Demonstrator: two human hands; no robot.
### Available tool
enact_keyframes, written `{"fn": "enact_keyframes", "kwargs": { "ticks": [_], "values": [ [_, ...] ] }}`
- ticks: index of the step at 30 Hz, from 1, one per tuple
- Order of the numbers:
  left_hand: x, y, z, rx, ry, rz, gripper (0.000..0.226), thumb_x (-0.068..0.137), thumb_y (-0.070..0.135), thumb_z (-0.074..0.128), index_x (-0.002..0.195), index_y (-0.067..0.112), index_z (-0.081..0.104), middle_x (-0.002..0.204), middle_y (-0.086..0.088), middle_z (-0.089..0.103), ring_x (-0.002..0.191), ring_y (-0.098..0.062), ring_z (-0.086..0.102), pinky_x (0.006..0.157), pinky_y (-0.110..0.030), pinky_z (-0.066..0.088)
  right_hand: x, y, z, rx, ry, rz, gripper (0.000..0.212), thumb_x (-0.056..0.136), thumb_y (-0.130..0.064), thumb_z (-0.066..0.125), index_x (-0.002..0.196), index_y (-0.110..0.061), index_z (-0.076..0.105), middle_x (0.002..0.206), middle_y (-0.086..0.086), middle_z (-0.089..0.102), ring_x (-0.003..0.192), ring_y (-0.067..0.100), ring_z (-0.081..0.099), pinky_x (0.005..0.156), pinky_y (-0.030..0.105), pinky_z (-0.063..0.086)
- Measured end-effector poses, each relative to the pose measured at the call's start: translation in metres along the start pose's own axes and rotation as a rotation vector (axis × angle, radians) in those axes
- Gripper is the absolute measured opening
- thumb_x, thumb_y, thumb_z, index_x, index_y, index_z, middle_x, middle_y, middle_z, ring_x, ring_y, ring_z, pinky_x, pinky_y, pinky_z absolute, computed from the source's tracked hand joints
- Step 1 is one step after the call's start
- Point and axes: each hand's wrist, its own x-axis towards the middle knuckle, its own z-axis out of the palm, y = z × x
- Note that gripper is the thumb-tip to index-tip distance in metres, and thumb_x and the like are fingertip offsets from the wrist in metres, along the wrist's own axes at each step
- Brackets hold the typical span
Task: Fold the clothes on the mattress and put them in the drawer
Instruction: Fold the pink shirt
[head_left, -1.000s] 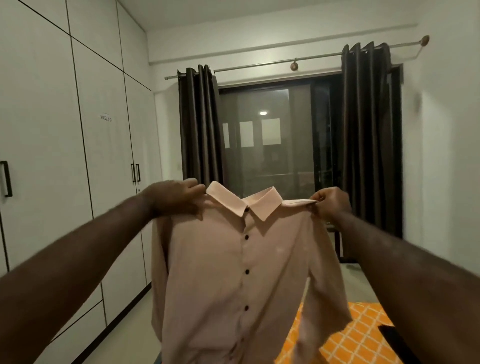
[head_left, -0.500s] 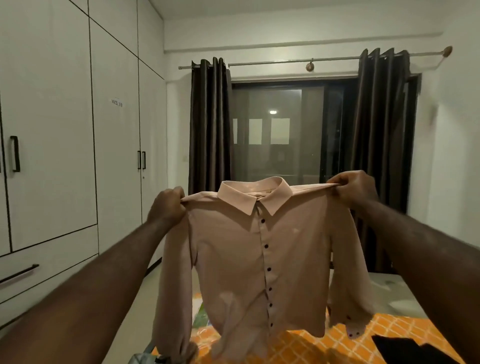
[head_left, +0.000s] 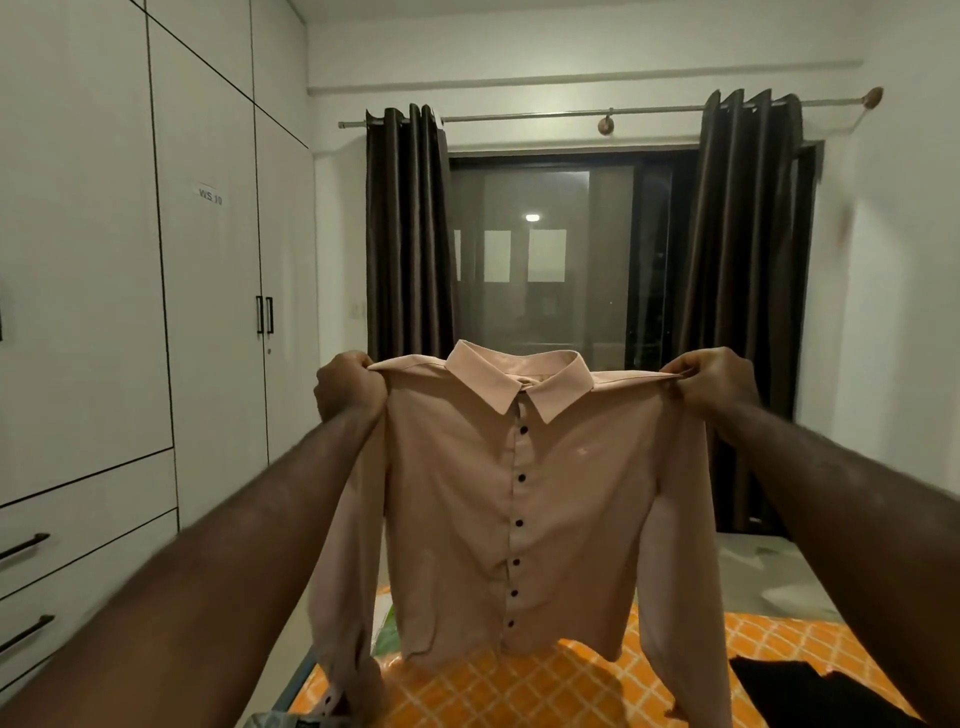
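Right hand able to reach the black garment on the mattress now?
Probably not yet: the right hand grips the held-up pink shirt by its shoulder. The black garment lies uncovered on the mattress below that forearm, so the way looks free once it lets go.

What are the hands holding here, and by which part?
A pink shirt, held up by its shoulders: left hand grips one, right hand pinches the other.

Dim, warm light; a lamp (head_left: 531, 217) glints in the dark window (head_left: 545, 291); the wardrobe (head_left: 104, 270) left of it bows outward.
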Motion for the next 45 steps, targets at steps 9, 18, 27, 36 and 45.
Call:
{"fn": "enact_keyframes", "kwargs": {
  "ticks": [9, 18, 27, 36, 45],
  "values": [
    [0.013, -0.015, 0.007, -0.199, -0.096, 0.161, 0.024, 0.077, -0.005, 0.056, 0.089, 0.015, 0.055, 0.080, -0.007, 0.059, 0.071, -0.024, 0.055, 0.052, -0.026, 0.038, 0.001, 0.004, -0.001, -0.025, -0.016, 0.028, 0.010, 0.090, -0.006, 0.074, 0.091, -0.015, 0.078, 0.093, 0.009, 0.074, 0.093, 0.024, 0.068, 0.082, 0.044, 0.061],
    [0.021, -0.011, -0.004, 0.116, -0.704, 0.317, 0.019, 0.091, 0.001, 0.061, 0.105, 0.012, 0.070, 0.107, -0.005, 0.064, 0.101, -0.025, 0.061, 0.084, -0.039, 0.056, -0.008, 0.016, 0.000, -0.157, -0.092, 0.051, 0.017, 0.084, -0.011, 0.081, 0.078, -0.020, 0.069, 0.089, 0.005, 0.068, 0.091, 0.025, 0.065, 0.080, 0.046, 0.060],
    [0.033, -0.022, 0.011, 0.735, -0.472, 0.724, 0.019, 0.100, 0.018, 0.050, 0.111, 0.020, 0.066, 0.095, -0.002, 0.058, 0.087, -0.020, 0.054, 0.069, -0.033, 0.043, -0.014, 0.047, 0.009, -0.212, -0.091, 0.115, 0.007, 0.091, -0.018, 0.076, 0.093, -0.011, 0.079, 0.089, 0.008, 0.070, 0.087, 0.024, 0.062, 0.076, 0.035, 0.052],
    [0.024, 0.003, 0.073, 0.251, -0.504, -0.031, 0.020, 0.094, 0.012, 0.052, 0.100, 0.005, 0.069, 0.085, -0.015, 0.068, 0.065, -0.028, 0.067, 0.045, -0.029, 0.051, 0.017, 0.054, 0.048, -0.210, -0.002, 0.437, 0.016, 0.094, -0.017, 0.070, 0.107, -0.009, 0.075, 0.103, 0.014, 0.071, 0.084, 0.031, 0.068, 0.071, 0.041, 0.062],
    [0.043, 0.009, 0.171, -0.504, -0.724, -0.339, 0.022, 0.100, -0.003, 0.042, 0.088, 0.001, 0.060, 0.083, -0.021, 0.060, 0.065, -0.028, 0.061, 0.055, -0.042, 0.062, 0.071, 0.083, 0.092, 0.333, -0.151, 0.591, 0.015, 0.092, 0.002, 0.066, 0.107, 0.006, 0.069, 0.109, 0.022, 0.070, 0.094, 0.035, 0.070, 0.090, 0.045, 0.060]
  ]
}}
